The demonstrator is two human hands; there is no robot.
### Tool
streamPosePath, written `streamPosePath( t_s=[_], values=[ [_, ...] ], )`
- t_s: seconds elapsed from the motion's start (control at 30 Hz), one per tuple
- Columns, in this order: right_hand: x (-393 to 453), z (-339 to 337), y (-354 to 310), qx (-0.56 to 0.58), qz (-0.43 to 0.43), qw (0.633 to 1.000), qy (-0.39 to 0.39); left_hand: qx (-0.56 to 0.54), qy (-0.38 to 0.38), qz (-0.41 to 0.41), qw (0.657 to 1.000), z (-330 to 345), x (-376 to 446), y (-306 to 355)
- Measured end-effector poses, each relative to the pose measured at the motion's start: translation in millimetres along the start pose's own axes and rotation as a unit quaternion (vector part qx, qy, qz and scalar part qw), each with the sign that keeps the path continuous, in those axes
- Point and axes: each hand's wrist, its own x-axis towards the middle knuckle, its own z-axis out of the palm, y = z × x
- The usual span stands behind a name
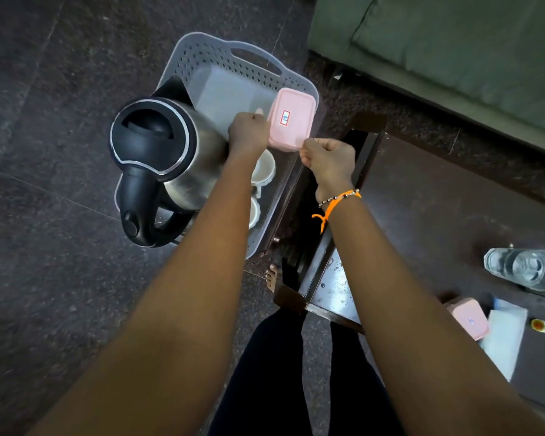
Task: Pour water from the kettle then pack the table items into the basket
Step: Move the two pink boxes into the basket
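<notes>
Hands, left hand [248,131] and right hand [328,158], grip pink box [291,119] above basket [202,51] beside kettle [164,152].

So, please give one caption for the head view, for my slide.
Both hands, left hand and right hand, lower a pink lidded plastic box into the grey perforated plastic basket.

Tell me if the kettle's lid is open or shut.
Shut: the kettle's black lid sits flush inside its silver rim as it stands in the basket.

Both arms outstretched, left hand [248,131] and right hand [328,158] curled, gripping.
</notes>
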Motion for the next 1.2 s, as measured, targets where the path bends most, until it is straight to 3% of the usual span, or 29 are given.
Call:
streamPosePath(
  t_s=[0.23,0.57,0.7,0.97,1.1,1.2],
  values=[
    [9,11,8,-0.003,0.004,1.0,0.01,0.05,0.031,0.095,0.994,-1,-21,-4],
    [-8,-40,19,0.047,0.02,0.993,-0.106,-0.027,0.115,0.183,0.976,25,-110,-24],
    [-28,-110,50,0.072,0.055,0.991,-0.1,-0.041,0.017,0.176,0.983,69,-154,-41],
    [-34,-278,134,0.074,0.109,0.991,0.014,0.086,-0.209,0.154,0.962,186,-240,-83],
    [-23,-363,167,0.078,0.119,0.986,0.084,0.156,-0.308,0.077,0.935,247,-272,-93],
    [-14,-418,190,0.075,0.133,0.979,0.131,0.184,-0.34,0.006,0.922,290,-293,-98]
  ],
)
